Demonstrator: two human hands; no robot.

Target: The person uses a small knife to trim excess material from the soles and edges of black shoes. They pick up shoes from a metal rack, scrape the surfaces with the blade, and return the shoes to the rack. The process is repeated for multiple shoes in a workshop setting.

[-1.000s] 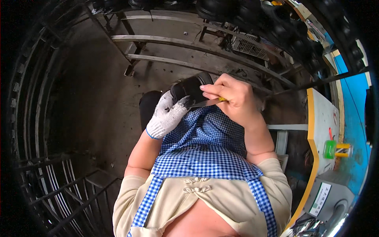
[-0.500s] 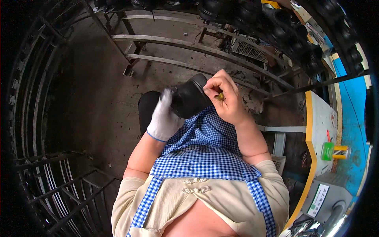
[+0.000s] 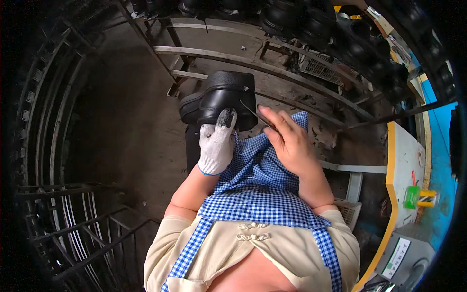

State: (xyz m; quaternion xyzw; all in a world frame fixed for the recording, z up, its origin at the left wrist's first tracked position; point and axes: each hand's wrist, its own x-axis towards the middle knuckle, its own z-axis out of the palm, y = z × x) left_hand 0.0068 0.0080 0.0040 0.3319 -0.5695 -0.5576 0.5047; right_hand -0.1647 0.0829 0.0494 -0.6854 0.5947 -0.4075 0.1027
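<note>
Metal racking (image 3: 204, 51) ahead, I should remotely steady the black shoe (image 3: 224, 103) gripped by the left hand (image 3: 216, 146), lightly guiding the thin tool (image 3: 253, 112) the right hand (image 3: 290, 141) pinches.

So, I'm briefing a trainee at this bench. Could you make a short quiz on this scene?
1. Which hand grips the black shoe?
2. True or false: the right hand is bare.
3. The apron is: (a) plain red, (b) blue-and-white checked, (c) green striped.

Key:
1. The left hand, in a pale knitted glove with a blackened thumb.
2. True; it holds a thin-bladed tool.
3. b
</note>
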